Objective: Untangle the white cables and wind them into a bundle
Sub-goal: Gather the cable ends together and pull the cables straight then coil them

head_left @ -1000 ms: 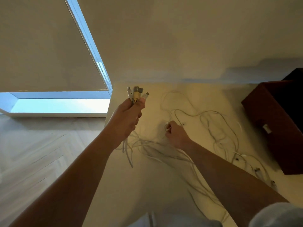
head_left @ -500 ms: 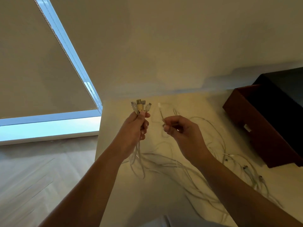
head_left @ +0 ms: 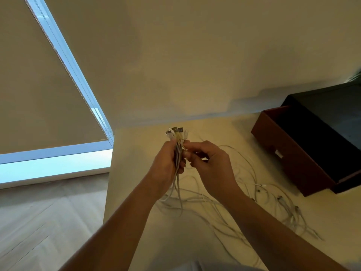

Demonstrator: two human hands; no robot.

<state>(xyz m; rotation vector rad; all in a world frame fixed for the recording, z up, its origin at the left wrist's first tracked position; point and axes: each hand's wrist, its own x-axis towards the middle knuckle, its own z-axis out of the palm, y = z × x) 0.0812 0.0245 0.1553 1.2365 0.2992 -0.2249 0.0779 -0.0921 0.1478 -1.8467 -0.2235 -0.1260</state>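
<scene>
Several white cables [head_left: 230, 210] lie tangled on the pale table [head_left: 136, 157]. My left hand [head_left: 168, 163] is raised above the table and grips a cluster of cable ends, whose plugs [head_left: 175, 133] stick up above my fingers. The strands hang down from that hand to the tangle below. My right hand [head_left: 211, 163] is pressed against the left one, its thumb and fingers pinching a cable at the cluster. More plug ends [head_left: 281, 198] lie loose on the table to the right.
A dark red open box [head_left: 289, 153] stands at the table's right side against the wall. The table's left edge drops to a wooden floor [head_left: 39, 212]. A window with a lowered blind [head_left: 39, 94] is at the left.
My right hand picked a cable end up off the table, lifted it and brought it leftward to the cluster held in my left hand. The left hand stayed raised.
</scene>
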